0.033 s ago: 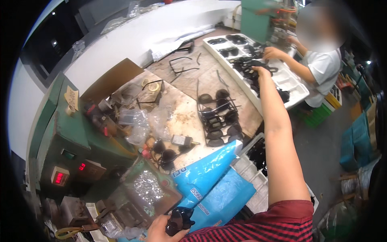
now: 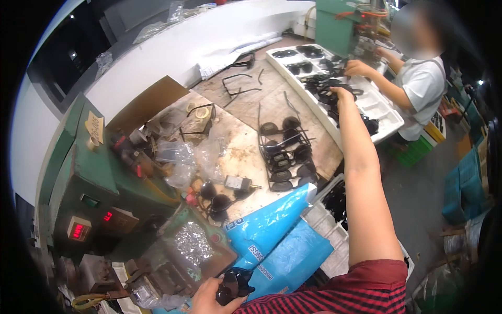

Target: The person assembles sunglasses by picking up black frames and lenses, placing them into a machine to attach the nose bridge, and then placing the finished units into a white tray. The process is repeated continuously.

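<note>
My left hand (image 2: 212, 298) is closed around black sunglasses (image 2: 235, 285) with dark lenses, low in the view in front of my striped red shirt. My right arm stretches far forward over a white compartment tray (image 2: 386, 121). There my right hand (image 2: 342, 95) pinches at black sunglasses (image 2: 328, 94) lying among others in the tray; its fingertips are small and partly hidden. Several more sunglasses (image 2: 282, 162) stand in a column on the worktable, left of my right forearm. Another person's hand (image 2: 358, 69) reaches into the tray just beyond mine.
A green machine (image 2: 78, 178) with red displays stands at the left. Blue plastic bags (image 2: 293, 251) lie before me, over a second tray (image 2: 334, 256). Loose frames (image 2: 240, 86), clear plastic wrap (image 2: 178, 162) and sunglasses (image 2: 214, 199) lie on the table. A person (image 2: 421, 83) in white works opposite.
The whole view has shifted slightly, so the table and tray appear a little further right. Both my hands keep their grip and place.
</note>
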The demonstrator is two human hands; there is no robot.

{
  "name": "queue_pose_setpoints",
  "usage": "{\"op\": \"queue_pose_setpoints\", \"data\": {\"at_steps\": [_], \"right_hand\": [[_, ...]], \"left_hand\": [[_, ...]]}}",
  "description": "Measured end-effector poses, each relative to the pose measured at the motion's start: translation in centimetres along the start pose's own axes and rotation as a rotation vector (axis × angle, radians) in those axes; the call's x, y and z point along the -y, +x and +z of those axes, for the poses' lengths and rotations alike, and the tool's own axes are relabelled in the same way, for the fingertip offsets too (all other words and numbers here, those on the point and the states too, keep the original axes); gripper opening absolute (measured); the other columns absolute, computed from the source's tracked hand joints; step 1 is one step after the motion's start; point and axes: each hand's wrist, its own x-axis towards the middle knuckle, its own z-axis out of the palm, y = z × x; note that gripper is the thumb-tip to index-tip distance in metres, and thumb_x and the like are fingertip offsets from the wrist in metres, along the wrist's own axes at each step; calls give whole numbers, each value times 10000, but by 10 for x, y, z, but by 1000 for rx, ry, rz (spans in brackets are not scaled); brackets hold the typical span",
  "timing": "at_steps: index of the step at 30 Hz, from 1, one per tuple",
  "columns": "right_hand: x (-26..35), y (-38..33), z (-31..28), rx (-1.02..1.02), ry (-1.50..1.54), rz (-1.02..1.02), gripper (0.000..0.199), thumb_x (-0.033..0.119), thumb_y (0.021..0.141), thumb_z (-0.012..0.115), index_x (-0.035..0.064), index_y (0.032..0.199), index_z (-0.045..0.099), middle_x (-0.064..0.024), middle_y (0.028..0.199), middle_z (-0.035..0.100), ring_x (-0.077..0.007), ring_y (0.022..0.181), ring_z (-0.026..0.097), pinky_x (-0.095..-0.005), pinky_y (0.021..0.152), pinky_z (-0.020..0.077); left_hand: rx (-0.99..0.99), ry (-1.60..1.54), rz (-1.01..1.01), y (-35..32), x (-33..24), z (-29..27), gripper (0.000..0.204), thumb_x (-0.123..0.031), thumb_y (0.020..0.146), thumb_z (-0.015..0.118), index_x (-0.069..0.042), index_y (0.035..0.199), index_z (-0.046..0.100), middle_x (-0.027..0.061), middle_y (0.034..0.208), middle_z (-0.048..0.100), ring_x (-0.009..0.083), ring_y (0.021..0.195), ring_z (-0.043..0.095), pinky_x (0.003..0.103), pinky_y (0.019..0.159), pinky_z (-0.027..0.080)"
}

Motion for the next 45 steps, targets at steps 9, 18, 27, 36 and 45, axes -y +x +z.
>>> {"op": "queue_pose_setpoints", "data": {"at_steps": [9, 18, 27, 36, 45], "right_hand": [[35, 29, -36, -2, -60, -7, 422, 236, 792, 709, -33, 1096, 590, -167, 1041, 638, -317, 913, 611, -421, 809, 479], [-30, -391, -117, 981, -179, -285, 619, 349, 831, 647, -38, 1288, 493, -155, 1247, 565, -284, 1119, 565, -379, 963, 424], [-160, -571, -179, 1078, -225, 101, 611, 154, 811, 743, 7, 1313, 428, -95, 1190, 556, -165, 1085, 530, -314, 922, 446], [-205, -629, -218, 1007, -99, 528, 483, 157, 875, 682, 4, 1272, 452, -69, 1106, 562, -158, 1026, 549, -319, 875, 467], [-159, -567, -191, 637, 134, 507, 418, 191, 829, 686, -4, 1183, 576, -99, 1071, 647, -193, 997, 602, -338, 908, 468]], "left_hand": [[73, -126, 234, 42, 5, 11, 481, -216, 637, 848, -36, 999, 588, 127, 901, 614, 300, 829, 602, 368, 756, 485], [65, -641, 87, 38, -1, 52, 529, -184, 759, 798, -13, 1189, 543, 51, 1023, 637, 138, 955, 590, 281, 864, 466], [49, -399, 111, -26, 41, 105, 591, -221, 722, 808, 3, 1152, 470, 191, 991, 633, 304, 939, 644, 374, 789, 505], [491, -236, 142, -83, 88, 86, 764, -400, 734, 788, 7, 1283, 446, 242, 1182, 556, 325, 1099, 585, 392, 921, 475], [347, -16, 496, -27, 25, 77, 982, -482, 648, 819, 67, 1335, 383, 263, 1200, 539, 388, 1127, 545, 417, 957, 446]]}}
